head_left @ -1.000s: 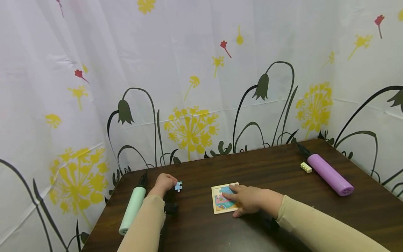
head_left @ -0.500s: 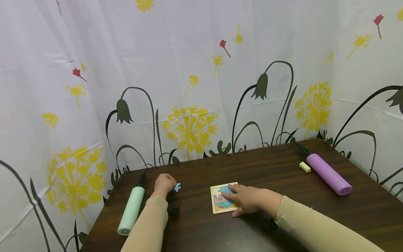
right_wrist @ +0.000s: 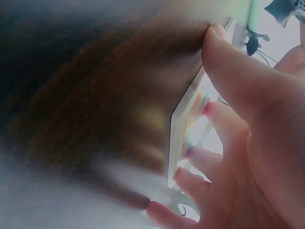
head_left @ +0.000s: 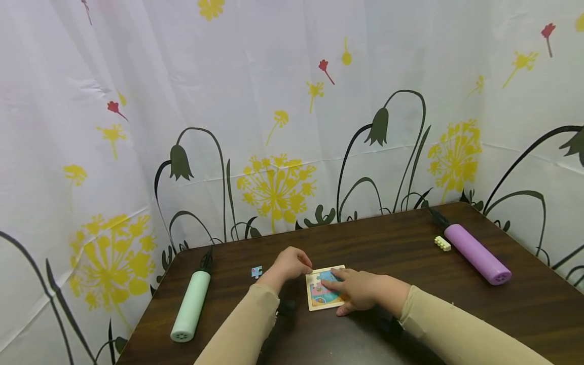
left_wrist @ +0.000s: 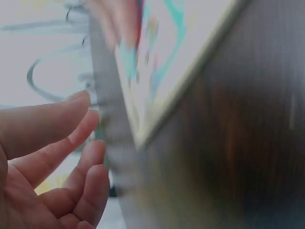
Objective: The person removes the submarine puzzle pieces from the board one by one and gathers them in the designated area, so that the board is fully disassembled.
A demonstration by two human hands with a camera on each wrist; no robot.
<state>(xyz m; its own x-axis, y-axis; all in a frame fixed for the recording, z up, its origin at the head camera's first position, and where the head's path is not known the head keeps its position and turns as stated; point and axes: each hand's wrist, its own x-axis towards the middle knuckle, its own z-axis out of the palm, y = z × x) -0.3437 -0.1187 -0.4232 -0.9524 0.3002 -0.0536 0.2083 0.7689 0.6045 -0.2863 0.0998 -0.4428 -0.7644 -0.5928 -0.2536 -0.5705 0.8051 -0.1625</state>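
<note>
In the head view a small square jigsaw board (head_left: 311, 304) with a pale wooden rim lies on the brown table. My right hand (head_left: 362, 289) rests on its right side, fingers spread over the picture and thumb at the near edge. At the board's far left corner hovers my left hand (head_left: 291, 263). The left wrist view shows that hand's thumb and fingers (left_wrist: 93, 186) loosely bent, with nothing held. A light blue puzzle piece (head_left: 256, 272) lies alone on the table, left of the left hand. Part of the board is hidden under the right hand.
A mint green hand pump (head_left: 191, 306) lies at the table's left edge. Toward the right are a purple hand pump (head_left: 476, 253) and a small pale yellow toy brick (head_left: 442, 243). A flowered white curtain (head_left: 292, 101) hangs behind the table.
My left hand has let go of the blue puzzle piece, leaving it on the table, and moved right to the board. The right hand stays on the board.
</note>
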